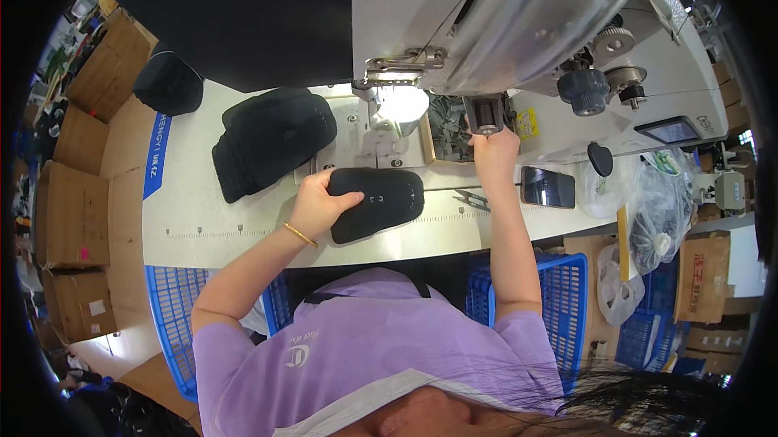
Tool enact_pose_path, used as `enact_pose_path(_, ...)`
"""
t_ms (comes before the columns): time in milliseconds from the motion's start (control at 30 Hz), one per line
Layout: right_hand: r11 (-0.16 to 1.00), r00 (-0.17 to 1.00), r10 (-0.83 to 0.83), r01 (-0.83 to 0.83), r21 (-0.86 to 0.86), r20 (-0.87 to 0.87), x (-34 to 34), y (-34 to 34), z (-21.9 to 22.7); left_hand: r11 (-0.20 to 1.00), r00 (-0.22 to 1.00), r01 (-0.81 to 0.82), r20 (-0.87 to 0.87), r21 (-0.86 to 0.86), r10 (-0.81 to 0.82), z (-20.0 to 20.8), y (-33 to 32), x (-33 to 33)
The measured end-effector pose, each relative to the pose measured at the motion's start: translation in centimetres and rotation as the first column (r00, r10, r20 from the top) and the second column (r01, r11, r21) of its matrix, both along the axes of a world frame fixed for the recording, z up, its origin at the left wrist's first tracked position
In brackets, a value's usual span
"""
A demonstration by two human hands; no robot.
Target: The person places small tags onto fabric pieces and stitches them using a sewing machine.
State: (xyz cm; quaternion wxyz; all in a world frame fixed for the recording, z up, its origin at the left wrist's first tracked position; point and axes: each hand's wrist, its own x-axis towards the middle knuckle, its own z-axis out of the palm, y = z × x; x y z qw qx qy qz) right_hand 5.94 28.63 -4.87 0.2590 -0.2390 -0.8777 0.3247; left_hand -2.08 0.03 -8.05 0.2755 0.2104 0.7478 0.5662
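Note:
My left hand (320, 200) grips the left end of a black padded fabric piece (378, 204), thumb on top. Small light marks show on that piece, and a row of them runs along its right end. My right hand (496, 152) reaches to the right edge of an open box (429, 145) of small dark grey strips (451, 125). Its fingers are closed; what they hold, if anything, is hidden. Behind my left hand lies a stack of similar black pieces (275, 137). The lit needle area of a sewing machine (397, 113) stands beyond the held piece.
Thread snips (472, 200) and a dark phone (548, 187) lie on the white table (186, 194), right of the held piece. Another black piece (168, 83) sits at the far left. Blue baskets (174, 307) stand below the table edge. Plastic bags (656, 202) hang at the right.

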Motion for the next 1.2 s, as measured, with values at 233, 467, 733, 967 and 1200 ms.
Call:
enact_pose_path(233, 0.776, 0.928, 0.229, -0.356, -0.520, -0.294, 0.7, -2.6, 0.7, 0.994, 0.997, -0.075, -0.013, 0.075, 0.076, -0.8, 0.1, 0.2)
enact_pose_path(467, 0.358, 0.834, 0.545, -0.327, -0.874, -0.088, 2.3, -11.1, -2.3, 0.994, 0.996, -0.084, 0.023, 0.075, 0.082, -0.4, 0.1, 0.9)
enact_pose_path(733, 0.336, 0.879, 0.459, -0.309, -0.890, -0.131, 2.5, -12.2, -2.3, 0.993, 0.998, -0.021, 0.055, 0.114, 0.015, 2.3, 0.0, 2.3)
enact_pose_path(967, 0.256, 0.881, 0.425, -0.336, -0.906, -0.207, 3.5, -12.4, -0.7, 0.984, 1.000, -0.006, -0.012, 0.181, 0.009, 3.7, 0.0, 2.9)
enact_pose_path(1200, 0.734, 0.887, 0.049, -0.343, -0.586, -0.459, 3.5, -10.5, -0.1, 0.907, 0.958, -0.152, 0.284, 0.393, 0.037, 6.9, -0.6, 3.3)
